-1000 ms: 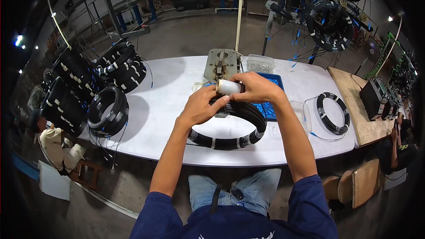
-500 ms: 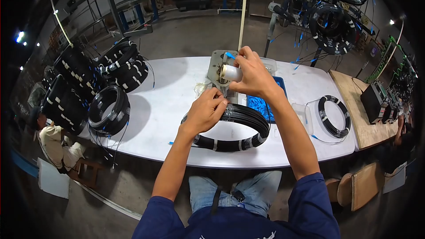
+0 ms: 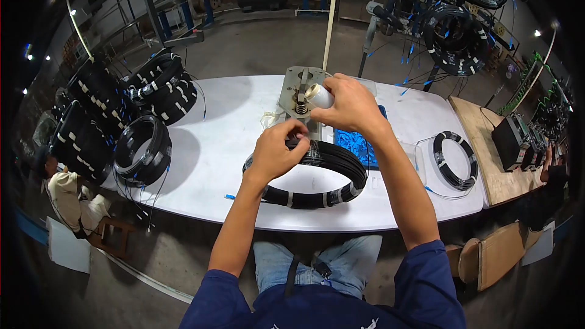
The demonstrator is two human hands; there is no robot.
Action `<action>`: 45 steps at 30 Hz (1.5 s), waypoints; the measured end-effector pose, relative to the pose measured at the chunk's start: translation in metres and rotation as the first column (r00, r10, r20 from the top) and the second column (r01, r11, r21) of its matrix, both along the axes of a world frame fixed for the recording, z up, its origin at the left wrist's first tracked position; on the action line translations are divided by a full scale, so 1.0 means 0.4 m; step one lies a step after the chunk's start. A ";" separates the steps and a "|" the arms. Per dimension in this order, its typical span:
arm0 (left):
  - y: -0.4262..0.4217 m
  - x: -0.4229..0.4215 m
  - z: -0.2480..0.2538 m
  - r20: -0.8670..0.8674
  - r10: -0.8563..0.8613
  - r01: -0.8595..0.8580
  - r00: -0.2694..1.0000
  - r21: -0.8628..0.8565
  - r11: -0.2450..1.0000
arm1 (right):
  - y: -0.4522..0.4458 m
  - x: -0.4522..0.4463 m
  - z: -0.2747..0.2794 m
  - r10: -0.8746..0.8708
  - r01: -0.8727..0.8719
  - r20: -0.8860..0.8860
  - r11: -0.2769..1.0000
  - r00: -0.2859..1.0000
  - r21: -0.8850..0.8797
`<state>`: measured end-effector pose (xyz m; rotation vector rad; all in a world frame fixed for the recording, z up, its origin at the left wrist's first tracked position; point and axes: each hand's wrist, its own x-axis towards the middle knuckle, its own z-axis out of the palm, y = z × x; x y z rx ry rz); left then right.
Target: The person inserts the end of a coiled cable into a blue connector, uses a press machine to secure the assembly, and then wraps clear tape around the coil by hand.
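Note:
A coil of black cable (image 3: 332, 198), banded with clear and pale wrap, stands tilted on the white table in front of me. My left hand (image 3: 279, 149) is closed at its upper left side, fingers curled over the rim; the fingertips are partly hidden. Above the coil, my right hand (image 3: 350, 102) grips a small roll of white film (image 3: 319, 95), its open core facing left. Just behind that roll is a metal fixture (image 3: 294, 82) with a spring and an upright bar. A blue connector (image 3: 230, 197) pokes out left of the coil.
Stacked cable coils (image 3: 143, 149) occupy the table's left side. Behind my right forearm sits a blue tray (image 3: 382, 116) of small blue parts. A thinner coil (image 3: 439, 152) lies farther right, near a wooden board (image 3: 472, 128). Another person (image 3: 67, 192) sits at far left.
My right hand has shifted slightly right and down, tilting the film roll away from the fixture. My left hand stays at the coil. The whole view has moved a little.

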<state>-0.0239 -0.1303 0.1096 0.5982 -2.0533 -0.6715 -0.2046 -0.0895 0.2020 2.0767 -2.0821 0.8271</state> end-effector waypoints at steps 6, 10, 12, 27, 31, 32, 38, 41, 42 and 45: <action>0.003 -0.003 -0.001 -0.027 0.098 -0.099 0.995 -0.030 0.995 | 0.007 0.020 0.026 0.018 -0.017 -0.012 0.997 1.000 0.081; 0.023 -0.008 -0.004 0.013 0.185 -0.179 0.983 -0.186 0.966 | 0.015 0.034 0.020 0.081 -0.075 -0.069 0.994 0.994 0.076; 0.028 -0.017 -0.005 -0.006 0.206 -0.203 0.978 -0.217 0.955 | 0.011 0.022 0.019 0.122 -0.116 -0.079 0.991 0.989 0.072; -0.024 -0.023 -0.036 -0.013 0.262 -0.258 0.965 -0.229 0.939 | 0.073 -0.001 0.007 0.387 -0.395 0.271 0.918 0.881 -0.027; -0.033 -0.030 -0.047 0.017 0.379 -0.355 0.925 -0.310 0.882 | 0.128 0.031 -0.031 0.373 -0.390 0.318 0.921 0.872 -0.012; -0.037 -0.031 -0.048 0.100 0.427 -0.379 0.899 -0.315 0.870 | 0.131 0.037 -0.062 0.433 -0.424 0.255 0.901 0.864 -0.092; -0.046 -0.030 -0.043 0.083 0.388 -0.356 0.918 -0.258 0.898 | 0.158 0.126 -0.254 0.352 -0.354 -0.041 0.923 0.935 -0.149; -0.058 -0.017 -0.036 0.114 0.347 -0.321 0.931 -0.197 0.926 | 0.151 0.127 -0.313 0.331 -0.335 -0.056 0.917 0.942 -0.216; -0.062 -0.011 -0.031 0.108 0.283 -0.268 0.953 -0.136 0.954 | 0.147 0.125 -0.316 0.339 -0.338 -0.035 0.914 0.940 -0.227; -0.082 0.005 -0.027 0.102 0.186 -0.184 0.977 -0.029 0.982 | 0.139 0.127 -0.322 0.342 -0.344 -0.051 0.911 0.938 -0.228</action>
